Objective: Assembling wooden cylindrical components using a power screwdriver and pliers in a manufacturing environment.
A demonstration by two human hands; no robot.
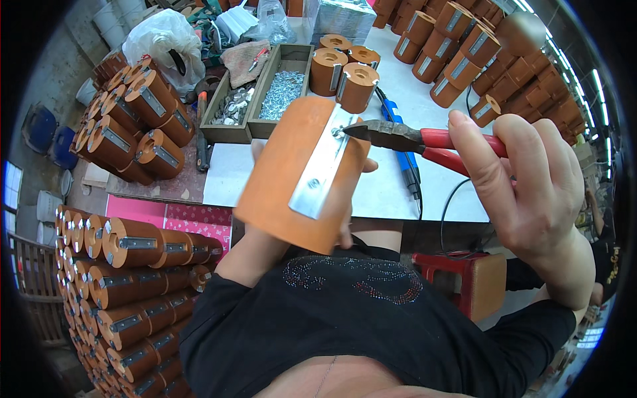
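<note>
An orange-brown cylinder (285,172) is held up tilted above my lap. My left hand (346,236) is wrapped round it from behind, mostly hidden by it. Along its side runs a shiny metal strip (312,189) with a screw (313,183) near its lower end. Red-handled cutting pliers (391,135) are gripped in my right hand (531,179). Their dark jaws touch the upper end of the strip, at a small screw or metal bit (338,132); whether they pinch it I cannot tell.
Beyond the cylinder, a wooden tray (310,66) holds many screws and small metal plates. A blue electric screwdriver (401,146) lies on the white table (451,192). Finished-looking cylinders (458,56) stand at back right; more are stacked at left (133,285). A red stool (488,285) stands at right.
</note>
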